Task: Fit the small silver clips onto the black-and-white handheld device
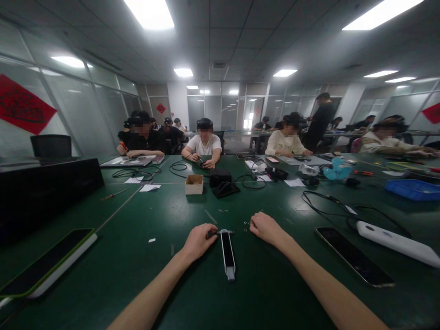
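From where I stand: slim white-framed device [228, 254] on green table [264, 293], between hands, long axis roughly toward wearer. Left hand [201, 239] nearer, by far end, grip unclear; right hand [267, 227] curled, contents hidden.

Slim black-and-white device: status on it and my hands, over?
Device lying on table. Left hand by its far end, contact unclear. Right hand curled, grip hidden. Small bits beside right hand.

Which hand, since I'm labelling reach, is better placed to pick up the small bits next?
Probably the right hand: the small bits lie just beside it, while the left hand is farther, beside the slim gadget.
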The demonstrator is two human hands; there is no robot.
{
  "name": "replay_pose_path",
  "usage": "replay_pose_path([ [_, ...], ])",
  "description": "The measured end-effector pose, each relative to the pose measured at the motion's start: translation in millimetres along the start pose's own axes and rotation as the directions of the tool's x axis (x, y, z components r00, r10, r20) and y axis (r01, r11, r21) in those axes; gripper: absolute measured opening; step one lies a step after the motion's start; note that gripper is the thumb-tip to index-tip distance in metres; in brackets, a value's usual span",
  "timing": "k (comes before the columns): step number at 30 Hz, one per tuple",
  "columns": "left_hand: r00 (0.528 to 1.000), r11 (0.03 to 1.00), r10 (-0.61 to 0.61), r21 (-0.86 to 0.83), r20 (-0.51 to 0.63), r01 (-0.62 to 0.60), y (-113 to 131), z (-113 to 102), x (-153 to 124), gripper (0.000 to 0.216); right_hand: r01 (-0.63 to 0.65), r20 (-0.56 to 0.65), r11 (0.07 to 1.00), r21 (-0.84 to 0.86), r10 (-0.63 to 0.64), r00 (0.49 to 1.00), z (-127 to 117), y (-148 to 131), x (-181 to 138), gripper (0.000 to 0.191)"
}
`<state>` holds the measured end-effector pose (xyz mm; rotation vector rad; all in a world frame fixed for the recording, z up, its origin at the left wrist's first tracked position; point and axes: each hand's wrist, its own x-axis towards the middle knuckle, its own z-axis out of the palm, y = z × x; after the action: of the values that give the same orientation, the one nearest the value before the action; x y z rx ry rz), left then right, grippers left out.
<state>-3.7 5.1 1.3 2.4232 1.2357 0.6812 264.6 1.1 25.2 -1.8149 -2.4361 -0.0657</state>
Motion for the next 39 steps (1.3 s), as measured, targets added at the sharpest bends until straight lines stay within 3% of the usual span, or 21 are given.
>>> replay_pose_path([
  [3,1.000,0.999,-0.015,0.031,0.014,0.014,3.8,-2.4,-0.3,0.023,-0.013,-0.023,0.999,0.031,0.014,1.000,2.3,1.6,0.3,0.018],
  [6,0.999,0.996,-0.039,0.084,0.001,0.039,8.1,-4.2,-0.9,0.025,-0.021,-0.045,0.978,0.209,0.032,0.998,3.6,-3.1,-1.2,0.014],
  [12,0.983,0.990,0.080,0.124,-0.164,-0.060,20.4,-8.0,-7.0,0.023,0.072,-0.100,0.761,0.645,-0.009,0.995,-0.4,-37.9,-10.0,0.020],
  [15,0.970,0.974,0.196,0.140,-0.142,-0.177,29.3,-7.4,-11.1,0.021,0.112,-0.123,0.667,0.737,-0.031,0.992,-1.3,-57.0,-14.3,0.022],
  [20,0.956,0.956,0.261,0.170,-0.133,-0.237,32.9,2.9,-12.1,0.022,0.152,-0.143,0.584,0.797,-0.063,0.988,6.1,-74.2,-17.1,0.021],
  [29,0.950,0.951,0.278,0.176,-0.139,-0.253,25.3,8.3,-10.6,0.015,0.193,-0.192,0.605,0.773,-0.067,0.979,13.4,-75.3,-17.0,0.019],
  [35,0.973,0.977,0.179,0.142,-0.146,-0.158,15.7,-1.3,-6.9,0.017,0.234,-0.261,0.708,0.666,-0.072,0.963,10.6,-61.0,-14.4,0.018],
  [39,0.990,0.991,0.071,0.121,-0.125,-0.056,3.2,-8.3,-4.5,0.018,0.195,-0.259,0.794,0.576,-0.049,0.965,10.6,-41.4,-9.4,0.017],
])
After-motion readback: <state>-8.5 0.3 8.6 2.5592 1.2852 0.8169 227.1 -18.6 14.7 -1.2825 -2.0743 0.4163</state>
